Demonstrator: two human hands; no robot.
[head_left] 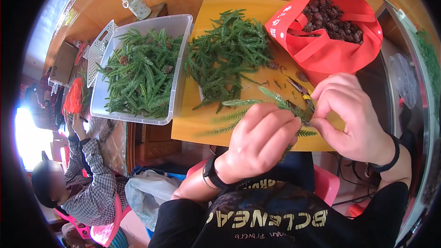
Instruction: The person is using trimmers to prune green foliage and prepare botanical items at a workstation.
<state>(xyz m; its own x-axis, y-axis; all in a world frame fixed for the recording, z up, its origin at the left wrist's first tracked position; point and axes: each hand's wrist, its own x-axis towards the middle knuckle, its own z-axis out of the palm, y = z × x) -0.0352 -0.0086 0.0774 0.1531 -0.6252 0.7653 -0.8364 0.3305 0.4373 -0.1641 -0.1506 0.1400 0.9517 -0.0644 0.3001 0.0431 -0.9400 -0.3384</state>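
My left hand [258, 138] is closed around a green conifer sprig [271, 97] whose tip sticks out toward the table. My right hand [350, 115] pinches the same sprig from the right, fingers curled at its stem. Both hands hover over the near edge of a small yellow wooden table [193, 124]. A loose pile of green sprigs [227, 57] lies on the table just beyond my hands. Small clippers with yellow handles [301, 89] rest on the table by my right hand.
A red fabric bag [328, 50] full of brown cones stands at the table's far right. A clear plastic bin [177, 69] of sprigs and cones sits to the left. Another person in a plaid shirt [92, 179] sits at lower left. A white jug [135, 3] stands behind.
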